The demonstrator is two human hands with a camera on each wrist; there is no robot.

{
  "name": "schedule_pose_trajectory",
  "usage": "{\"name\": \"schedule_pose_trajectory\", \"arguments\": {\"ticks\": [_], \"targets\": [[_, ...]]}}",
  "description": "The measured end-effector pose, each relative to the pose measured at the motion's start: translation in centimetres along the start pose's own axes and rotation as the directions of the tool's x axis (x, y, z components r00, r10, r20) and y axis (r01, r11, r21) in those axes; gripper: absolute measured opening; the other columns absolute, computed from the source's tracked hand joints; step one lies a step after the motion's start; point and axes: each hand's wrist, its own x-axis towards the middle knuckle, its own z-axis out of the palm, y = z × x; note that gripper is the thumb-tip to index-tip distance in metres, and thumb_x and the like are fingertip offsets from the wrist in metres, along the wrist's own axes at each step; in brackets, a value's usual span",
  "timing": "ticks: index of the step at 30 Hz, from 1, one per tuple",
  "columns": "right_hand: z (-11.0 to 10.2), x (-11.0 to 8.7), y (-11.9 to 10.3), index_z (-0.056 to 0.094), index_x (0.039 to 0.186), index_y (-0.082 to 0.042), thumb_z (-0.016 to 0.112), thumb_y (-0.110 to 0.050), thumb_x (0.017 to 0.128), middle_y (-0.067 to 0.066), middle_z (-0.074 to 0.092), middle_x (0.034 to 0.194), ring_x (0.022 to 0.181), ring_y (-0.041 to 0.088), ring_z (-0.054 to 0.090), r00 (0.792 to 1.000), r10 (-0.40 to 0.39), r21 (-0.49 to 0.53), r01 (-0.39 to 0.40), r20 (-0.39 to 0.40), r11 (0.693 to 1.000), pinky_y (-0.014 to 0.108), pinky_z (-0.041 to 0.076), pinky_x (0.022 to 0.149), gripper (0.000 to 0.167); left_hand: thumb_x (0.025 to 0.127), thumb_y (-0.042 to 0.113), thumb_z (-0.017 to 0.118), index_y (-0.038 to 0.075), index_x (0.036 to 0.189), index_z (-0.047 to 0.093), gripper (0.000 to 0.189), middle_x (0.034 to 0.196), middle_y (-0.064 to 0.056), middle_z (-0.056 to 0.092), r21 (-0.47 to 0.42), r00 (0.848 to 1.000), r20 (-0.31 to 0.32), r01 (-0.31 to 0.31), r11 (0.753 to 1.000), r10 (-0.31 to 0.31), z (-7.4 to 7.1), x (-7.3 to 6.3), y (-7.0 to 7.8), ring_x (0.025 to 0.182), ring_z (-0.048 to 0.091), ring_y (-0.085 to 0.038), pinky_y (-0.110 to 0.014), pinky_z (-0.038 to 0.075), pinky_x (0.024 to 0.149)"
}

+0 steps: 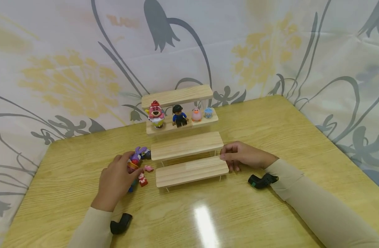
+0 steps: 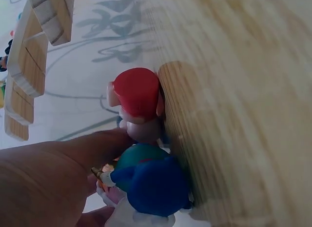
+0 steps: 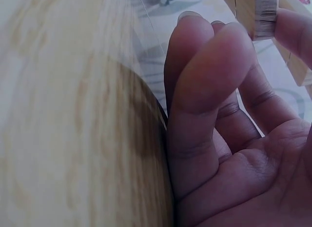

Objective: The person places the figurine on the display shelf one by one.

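My left hand [image 1: 117,175] reaches down over a group of small toy figures, its thumb and fingers on either side of a red and yellow toy figure [image 1: 133,165]. Whether they grip it I cannot tell. Around that hand lie a purple figure [image 1: 140,152], a pink piece [image 1: 148,168] and a small red and white figure [image 1: 142,179]. In the left wrist view, a red-capped figure [image 2: 138,92] and a blue-capped one [image 2: 158,185] show beside the fingers. My right hand [image 1: 242,155] is at the right end of the wooden tiered shelf [image 1: 190,170], a fingertip touching its edge, other fingers loosely bent.
On an upper tier stand a pink bear figure [image 1: 156,114], a figure in a dark cap [image 1: 179,117], a pink bird [image 1: 196,115] and a small blue figure [image 1: 208,113]. The shelf stands on a wooden table [image 1: 177,220], before a floral wall covering [image 1: 189,62].
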Motion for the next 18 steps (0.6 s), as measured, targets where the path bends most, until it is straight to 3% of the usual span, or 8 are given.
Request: {"name": "schedule_pose_trajectory", "arguments": {"ticks": [3,6,18], "targets": [[0.1,0.0,0.0,0.06,0.103,0.0,0.055,-0.022,0.104,0.008,0.063,0.075,0.058,0.014,0.06,1.0,-0.002,0.002,0.002,-0.003,1.0,0.028,0.053,0.053,0.023,0.089,0.032,0.077,0.004,0.142,0.051,0.066,0.113,-0.024,0.062,-0.013,1.0,0.009,0.022,1.0,-0.022,-0.1,0.1,-0.2,0.07,0.06,-0.021,-0.036,0.045,0.054],[0.1,0.0,0.3,0.06,0.103,0.0,0.055,-0.022,0.104,0.008,0.064,0.074,0.056,0.013,0.059,1.0,0.004,-0.007,-0.004,-0.007,1.0,0.028,0.053,0.053,0.022,0.089,0.026,0.077,0.004,0.142,0.05,0.063,0.118,-0.027,0.06,-0.046,0.998,0.028,0.049,0.998,-0.048,0.1,0.2,-0.4,0.069,0.059,-0.019,-0.031,0.043,0.053],[0.0,0.1,0.0,0.06,0.106,0.002,0.056,-0.023,0.103,0.007,0.063,0.073,0.054,0.013,0.059,1.0,0.011,-0.008,-0.011,-0.013,1.0,0.029,0.054,0.052,0.025,0.089,0.021,0.074,0.001,0.14,0.048,0.061,0.128,-0.033,0.053,-0.14,0.996,0.029,0.091,0.986,-0.088,0.2,0.7,-1.1,0.08,0.058,-0.029,-0.038,0.05,0.063]]}}
